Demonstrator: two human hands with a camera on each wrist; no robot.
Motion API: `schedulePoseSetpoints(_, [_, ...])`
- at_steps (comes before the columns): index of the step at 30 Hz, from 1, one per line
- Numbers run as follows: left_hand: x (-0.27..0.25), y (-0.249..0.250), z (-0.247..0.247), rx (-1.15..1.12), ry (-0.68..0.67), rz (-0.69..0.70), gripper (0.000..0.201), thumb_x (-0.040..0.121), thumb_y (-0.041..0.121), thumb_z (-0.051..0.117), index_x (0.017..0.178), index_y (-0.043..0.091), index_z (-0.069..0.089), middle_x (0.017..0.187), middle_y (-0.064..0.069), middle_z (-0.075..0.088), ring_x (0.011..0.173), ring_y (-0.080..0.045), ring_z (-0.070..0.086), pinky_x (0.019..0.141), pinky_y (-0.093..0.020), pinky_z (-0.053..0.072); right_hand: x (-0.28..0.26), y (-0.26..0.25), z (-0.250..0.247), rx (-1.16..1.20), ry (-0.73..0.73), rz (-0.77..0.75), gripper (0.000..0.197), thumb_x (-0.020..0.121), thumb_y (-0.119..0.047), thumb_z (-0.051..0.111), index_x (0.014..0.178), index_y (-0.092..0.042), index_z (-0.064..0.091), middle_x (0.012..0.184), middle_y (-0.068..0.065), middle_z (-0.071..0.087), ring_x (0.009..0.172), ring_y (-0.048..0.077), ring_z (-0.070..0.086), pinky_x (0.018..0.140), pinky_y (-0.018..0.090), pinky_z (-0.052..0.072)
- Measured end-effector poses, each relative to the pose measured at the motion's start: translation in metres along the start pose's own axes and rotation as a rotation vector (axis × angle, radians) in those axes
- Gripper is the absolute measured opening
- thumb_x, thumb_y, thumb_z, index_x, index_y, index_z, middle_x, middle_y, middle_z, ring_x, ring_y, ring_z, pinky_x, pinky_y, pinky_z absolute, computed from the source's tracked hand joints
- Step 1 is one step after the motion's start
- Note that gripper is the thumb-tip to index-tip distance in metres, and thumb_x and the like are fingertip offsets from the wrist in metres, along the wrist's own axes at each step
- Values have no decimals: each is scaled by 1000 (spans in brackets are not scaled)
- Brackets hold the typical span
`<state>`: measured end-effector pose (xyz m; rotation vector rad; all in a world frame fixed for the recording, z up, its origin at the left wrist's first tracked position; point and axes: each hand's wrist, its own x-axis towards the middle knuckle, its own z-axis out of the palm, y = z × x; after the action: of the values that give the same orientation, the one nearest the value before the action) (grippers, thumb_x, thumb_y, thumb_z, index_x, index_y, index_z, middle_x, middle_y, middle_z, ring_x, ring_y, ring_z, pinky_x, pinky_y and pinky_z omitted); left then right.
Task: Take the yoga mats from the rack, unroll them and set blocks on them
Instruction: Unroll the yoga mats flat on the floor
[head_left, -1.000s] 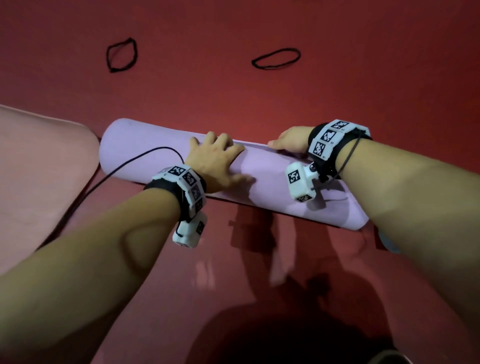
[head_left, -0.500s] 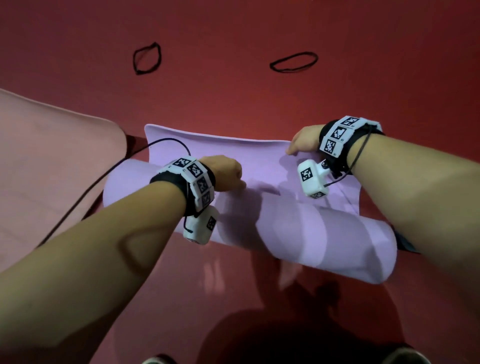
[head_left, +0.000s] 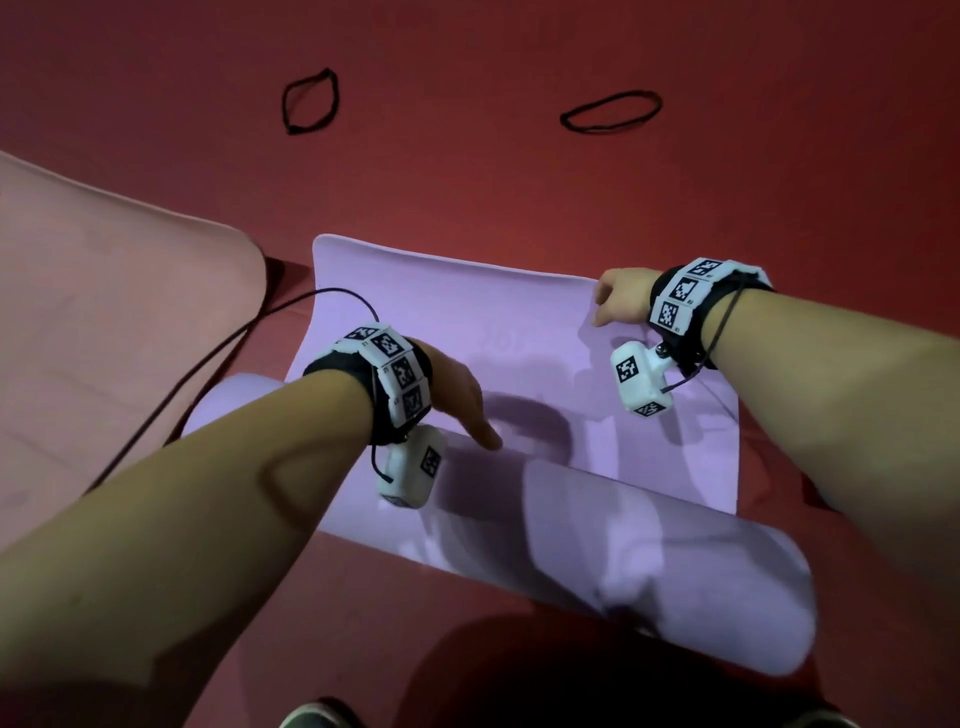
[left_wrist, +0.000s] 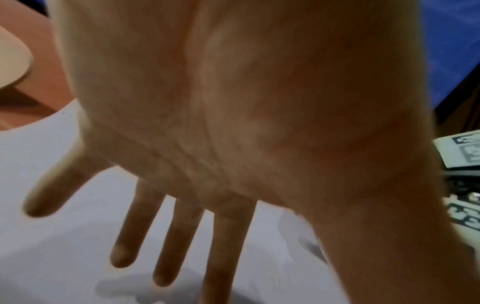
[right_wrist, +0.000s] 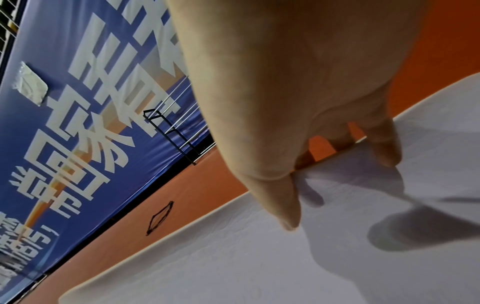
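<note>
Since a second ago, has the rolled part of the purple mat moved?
Yes. The roll has travelled toward the person, away from the two black loops on the floor, leaving flat purple mat behind it.

The left hand (left_wrist: 233, 123) fills most of the frame, palm toward the camera, its fingers (left_wrist: 179, 242) straight and spread over the pale lilac foam yoga mat (left_wrist: 52, 236). A white tagged wrist band (left_wrist: 459, 152) shows at the right edge.

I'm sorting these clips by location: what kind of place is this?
Probably a gym or exercise studio. A purple yoga mat lies half unrolled on a red floor beside a pink mat, and the right wrist view shows a large blue printed banner on the wall.
</note>
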<state>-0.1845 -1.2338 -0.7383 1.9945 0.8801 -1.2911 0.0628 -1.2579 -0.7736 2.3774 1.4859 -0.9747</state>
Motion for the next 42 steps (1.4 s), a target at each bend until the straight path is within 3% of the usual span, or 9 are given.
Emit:
schedulePoseSetpoints(3, [12, 0, 19, 83, -193, 63, 116, 40, 77, 77, 144, 43, 40, 149, 8, 43, 138, -17, 40, 115, -46, 31, 1, 4, 2, 65, 98, 54, 48, 87, -16, 67, 128, -13, 43, 111, 16, 64, 89, 31, 60, 72, 35, 48])
schedulePoseSetpoints(6, [32, -7, 36, 120, -137, 38, 113, 28, 75, 85, 130, 64, 39, 136, 20, 55, 122, -10, 55, 105, -44, 43, 1, 3, 5, 21, 101, 0, 58, 95, -21, 59, 147, -16, 35, 123, 16, 62, 101, 33, 61, 78, 35, 47])
schedulePoseSetpoints(10, [24, -5, 36, 25, -149, 109, 104, 28, 62, 91, 124, 59, 51, 114, 26, 66, 112, -4, 61, 98, -35, 48, 8, -4, 18, -133, 19, -36, 35, 101, -33, 48, 125, -9, 59, 122, 13, 63, 102, 31, 58, 80, 32, 43])
schedulePoseSetpoints(20, [6, -13, 46, 70, -192, 111, 90, 41, 57, 93, 124, 46, 57, 111, 18, 68, 108, -11, 64, 100, -37, 49, 12, -16, 15, -213, -23, 33, 41, 101, -34, 47, 122, -2, 60, 124, 16, 62, 108, 35, 60, 84, 35, 47])
schedulePoseSetpoints(25, [20, -22, 59, 174, -179, 83, 113, 9, 82, 79, 116, 62, 51, 110, 24, 68, 106, -9, 65, 97, -39, 50, 8, -16, 31, -161, -34, 62, 36, 99, -25, 48, 116, 4, 62, 116, 21, 66, 91, 34, 59, 77, 33, 44])
schedulePoseSetpoints(30, [21, -20, 57, -51, -129, 29, 95, 48, 88, 69, 125, 32, 63, 120, 9, 65, 113, -16, 58, 105, -39, 42, 12, -17, 45, -57, 152, 120, 62, 89, -11, 55, 145, -20, 31, 141, 18, 41, 124, 44, 47, 98, 52, 46])
schedulePoseSetpoints(33, [25, -14, 48, -165, -83, -22, 49, 89, 69, 51, 97, 24, 67, 97, 1, 65, 84, -18, 58, 90, -32, 44, 3, -32, 48, -141, 330, -113, 91, 77, 10, 51, 152, -31, 20, 153, 9, 25, 133, 38, 35, 91, 50, 48])
schedulePoseSetpoints(36, [31, -13, 36, -140, -59, -28, 45, 98, 58, 43, 90, 24, 70, 93, 0, 71, 64, -11, 57, 85, -31, 47, 10, -55, 60, -203, 431, -393, 92, 76, 10, 49, 153, -31, 21, 160, 3, 16, 141, 33, 22, 97, 49, 46])
schedulePoseSetpoints(42, [35, -20, 28, -138, -24, -40, 34, 99, 37, 51, 102, 12, 74, 69, 5, 62, 57, -8, 53, 56, -19, 40, 33, -80, 90, -232, 85, -377, 82, 87, -11, 54, 156, -26, 13, 161, -7, -24, 150, 30, -14, 119, 51, 21])
